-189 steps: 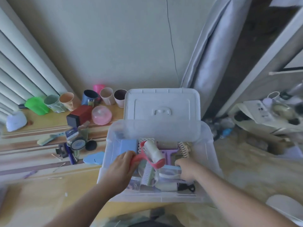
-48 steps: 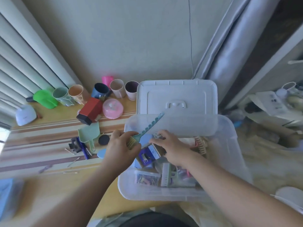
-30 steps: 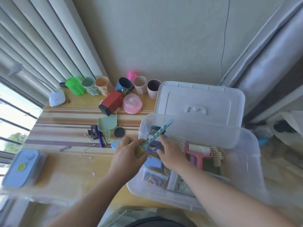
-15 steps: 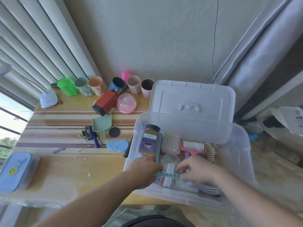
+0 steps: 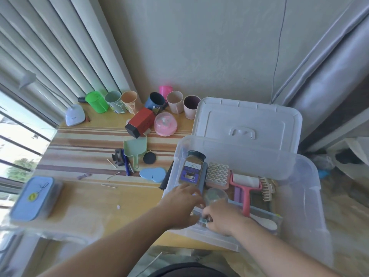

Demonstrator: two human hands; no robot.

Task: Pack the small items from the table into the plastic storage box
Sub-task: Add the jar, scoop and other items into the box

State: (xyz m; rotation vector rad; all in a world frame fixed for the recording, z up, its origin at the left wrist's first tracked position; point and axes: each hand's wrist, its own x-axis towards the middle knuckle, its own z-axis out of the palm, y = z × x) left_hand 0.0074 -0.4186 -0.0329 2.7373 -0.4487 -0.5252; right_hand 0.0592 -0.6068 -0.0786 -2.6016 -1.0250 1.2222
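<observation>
Your left grip [image 5: 184, 198] and right grip [image 5: 219, 217] curl together around a small teal item [image 5: 203, 220], barely visible, low inside the storage box [image 5: 307, 196]. Pressing down could jostle the spice jar [image 5: 192, 168]; a green scoop [image 5: 134, 149] waits on the desk [image 5: 79, 152].

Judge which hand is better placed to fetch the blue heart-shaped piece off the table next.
Left, probably. The left hand sits at the box's left wall, the side where the blue heart-shaped piece lies. The right hand is deeper inside and would have to cross over.
</observation>
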